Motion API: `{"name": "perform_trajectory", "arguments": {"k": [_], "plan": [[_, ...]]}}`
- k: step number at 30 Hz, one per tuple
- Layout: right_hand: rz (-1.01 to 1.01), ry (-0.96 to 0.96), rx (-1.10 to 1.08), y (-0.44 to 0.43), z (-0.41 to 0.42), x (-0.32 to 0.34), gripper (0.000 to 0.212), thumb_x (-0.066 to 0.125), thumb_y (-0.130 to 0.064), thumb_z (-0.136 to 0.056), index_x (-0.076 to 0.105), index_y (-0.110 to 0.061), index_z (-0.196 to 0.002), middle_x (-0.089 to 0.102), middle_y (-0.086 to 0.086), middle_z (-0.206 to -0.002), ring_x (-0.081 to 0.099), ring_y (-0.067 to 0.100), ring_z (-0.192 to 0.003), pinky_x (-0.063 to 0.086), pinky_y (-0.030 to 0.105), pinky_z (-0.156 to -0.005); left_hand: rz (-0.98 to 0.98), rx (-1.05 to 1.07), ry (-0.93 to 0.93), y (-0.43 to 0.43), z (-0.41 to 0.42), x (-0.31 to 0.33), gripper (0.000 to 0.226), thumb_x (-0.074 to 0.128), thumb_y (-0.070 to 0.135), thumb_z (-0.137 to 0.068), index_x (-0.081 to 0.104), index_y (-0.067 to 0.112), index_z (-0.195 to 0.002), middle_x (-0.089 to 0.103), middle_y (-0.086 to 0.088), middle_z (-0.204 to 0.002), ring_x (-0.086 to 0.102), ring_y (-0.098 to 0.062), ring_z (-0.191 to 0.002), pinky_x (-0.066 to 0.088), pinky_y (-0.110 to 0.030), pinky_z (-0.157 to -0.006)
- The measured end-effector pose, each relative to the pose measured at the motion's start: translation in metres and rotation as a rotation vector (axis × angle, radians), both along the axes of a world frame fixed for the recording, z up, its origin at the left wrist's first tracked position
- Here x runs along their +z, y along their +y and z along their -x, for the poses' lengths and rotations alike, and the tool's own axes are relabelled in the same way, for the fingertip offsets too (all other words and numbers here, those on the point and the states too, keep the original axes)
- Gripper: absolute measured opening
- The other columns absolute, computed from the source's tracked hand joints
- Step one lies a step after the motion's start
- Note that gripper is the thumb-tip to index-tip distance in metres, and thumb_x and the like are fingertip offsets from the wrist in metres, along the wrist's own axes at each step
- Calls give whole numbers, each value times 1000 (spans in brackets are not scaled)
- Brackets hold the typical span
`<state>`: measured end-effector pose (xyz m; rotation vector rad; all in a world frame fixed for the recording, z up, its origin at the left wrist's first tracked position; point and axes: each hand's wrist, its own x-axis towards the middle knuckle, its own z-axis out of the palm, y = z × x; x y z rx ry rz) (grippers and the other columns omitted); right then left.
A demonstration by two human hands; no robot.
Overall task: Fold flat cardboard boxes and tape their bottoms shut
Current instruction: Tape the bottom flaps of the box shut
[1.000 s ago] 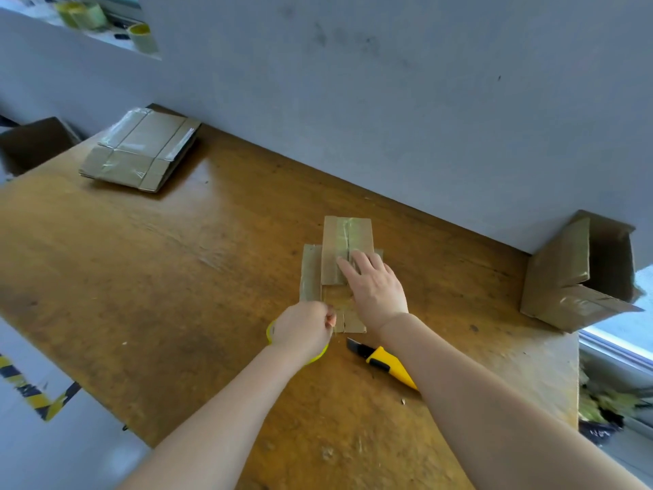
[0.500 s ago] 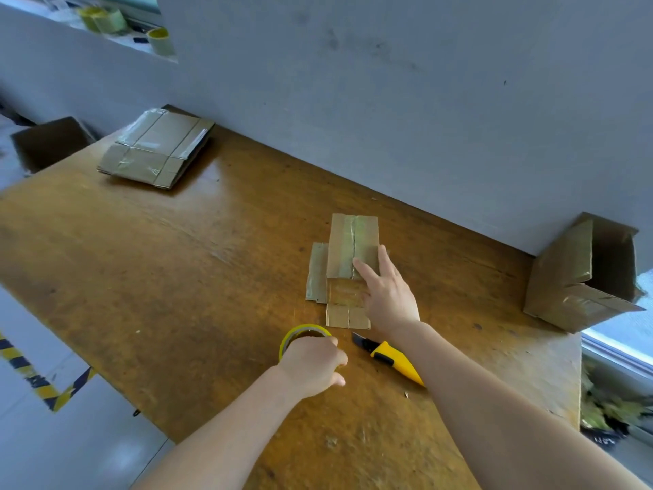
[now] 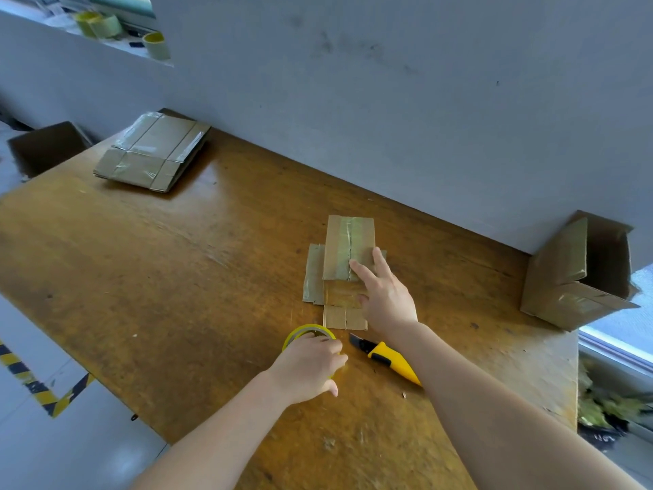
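A small cardboard box (image 3: 344, 256) stands bottom-up on the wooden table (image 3: 176, 277), a strip of clear tape running along its closed seam and its side flaps spread flat. My right hand (image 3: 383, 295) rests on the box's near right side, fingers apart, index finger touching the taped seam. Just in front of the box, my left hand (image 3: 311, 366) grips a yellow-cored roll of clear tape (image 3: 305, 333) that sits on the table. A yellow utility knife (image 3: 387, 357) with its blade out lies between my two forearms.
A stack of flat taped boxes (image 3: 152, 152) lies at the table's far left corner. An assembled box (image 3: 576, 270) lies on its side at the right edge. A grey wall runs along the back. Spare tape rolls (image 3: 155, 44) sit on a ledge at the upper left.
My left hand has drawn the tape roll back from the box toward me and set it on the table. My right hand slid to the box's right side, fingers spreading.
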<state>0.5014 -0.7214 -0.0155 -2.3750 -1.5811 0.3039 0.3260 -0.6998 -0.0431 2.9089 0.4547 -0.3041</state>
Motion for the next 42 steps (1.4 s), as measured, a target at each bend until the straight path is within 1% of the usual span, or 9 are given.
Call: {"name": "perform_trajectory", "arguments": {"k": [4, 6, 9, 11, 14, 17, 28, 35, 42], "plan": [[-12, 1, 10, -1, -2, 1, 67, 64, -19, -92, 30, -40, -146, 10, 3, -162, 44, 24, -132, 54, 26, -80, 121, 104, -16, 4, -2, 1, 93, 69, 55, -77, 21, 21, -149, 57, 3, -90, 56, -17, -85, 45, -28, -74], [-21, 24, 12, -2, -3, 0, 65, 64, -21, -92, 32, -40, -146, 10, 2, -162, 42, 25, -134, 54, 29, -85, 110, 220, -129, 7, -4, 3, 78, 59, 64, -80, 34, 25, -143, 59, 7, -88, 56, -11, -81, 45, -22, -68], [-25, 61, 13, -1, -6, 1, 62, 65, -25, -92, 35, -40, -144, 13, 1, -161, 40, 25, -136, 52, 35, -91, 47, 517, -495, 19, -8, 10, 33, 58, 37, -90, 49, 22, -118, 55, 8, -92, 59, -9, -80, 37, -11, -58], [-34, 69, 16, 0, -9, 1, 61, 65, -28, -91, 36, -39, -144, 14, 1, -161, 40, 26, -136, 51, 37, -93, 68, 619, -626, 33, -15, 13, 43, 63, 24, -87, 43, 16, -124, 52, -2, -113, 60, -16, -91, 42, -11, -61], [-73, 96, 11, 1, -11, -3, 64, 64, -33, -92, 32, -32, -147, 17, 0, -160, 44, 25, -133, 52, 36, -93, 176, 610, -514, 51, -33, 19, 86, 64, 29, -89, 3, 22, -151, 17, -11, -154, 51, -23, -122, 55, -30, -86], [-106, 115, -5, 4, -13, -6, 66, 61, -37, -92, 29, -24, -149, 21, 0, -159, 48, 23, -129, 53, 35, -90, 204, 588, -338, 64, -52, 18, 93, 55, 39, -93, -17, 21, -150, -9, -10, -160, 48, -27, -128, 51, -34, -92], [-127, -7, 40, 5, -10, -25, 60, 70, -15, -86, 40, -11, -139, 25, 15, -155, 50, 32, -126, 57, 37, -87, -54, 553, -262, 70, -58, -9, 93, 61, 29, -92, -12, 19, -150, 9, -15, -159, 66, -22, -100, 56, -30, -77], [-173, 64, 24, 6, -13, -21, 61, 75, -21, -81, 43, -11, -133, 29, 12, -151, 50, 30, -124, 57, 36, -83, -11, 578, -291, 68, -61, -7, 101, 64, 42, -86, -11, 20, -150, 11, -15, -159, 64, -26, -106, 56, -35, -80], [-143, 146, 5, -1, -13, -19, 75, 62, -11, -88, 21, -23, -150, 19, 0, -158, 59, 21, -111, 57, 25, -76, 61, 633, -311, 68, -62, 2, 91, 58, 31, -94, -13, 21, -150, 9, -9, -160, 62, -23, -109, 54, -35, -87]]}}
